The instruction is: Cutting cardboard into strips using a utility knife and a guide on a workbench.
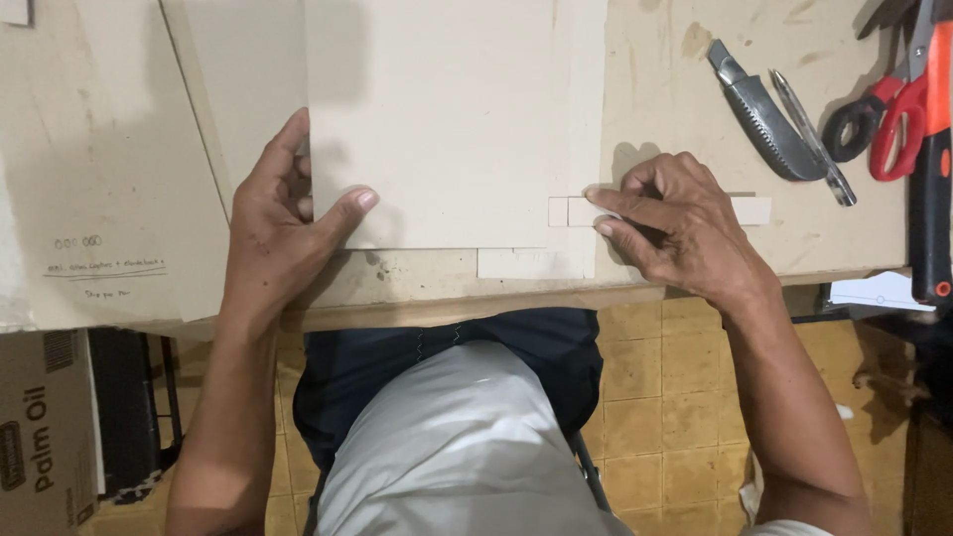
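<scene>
Under my left hand lies a big pale board sheet; thumb stretched across its lower left corner, pressing it flat, the other fingers curled at its left edge, hand loosely spread, not pinching anything. Just past my right hand, at the fingertips, sits a narrow pale board strip, lying crosswise at the sheet's right edge; index and middle finger extended and pressed together on top of it, thumb tucked above, rest of the strip running under my palm and poking out on the far side toward the tools. Can't tell if the strip is one piece or several, a seam shows near its left end. Below my right fingertips, between both hands, a small pale offcut rests on the brown worktable, touching the sheet's bottom edge. Left of my left hand, a brown cardboard sheet with handwriting, well apart from the strip. Right of my right hand, near but not touching: grey utility knife, pen beside it, red-and-black scissors further out. Below my left arm, a cardboard box on the tiled floor.
</scene>
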